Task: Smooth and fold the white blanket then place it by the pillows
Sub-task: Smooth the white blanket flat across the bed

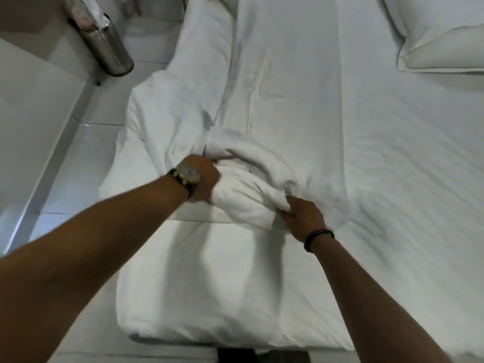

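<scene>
The white blanket [251, 116] lies lengthwise along the left side of the bed, folded into a long thick strip, with a bunched roll of fabric at its middle. My left hand [203, 179], with a watch on the wrist, grips the left end of that bunched roll. My right hand [301, 218], with a dark band on the wrist, pinches the roll's right end. A white pillow [442, 45] rests at the far right corner of the bed.
The bed sheet [406, 179] spreads out to the right of the blanket. A metal bin [107, 45] stands on the tiled floor [86, 153] at the upper left. The bed's near edge runs along the bottom of the view.
</scene>
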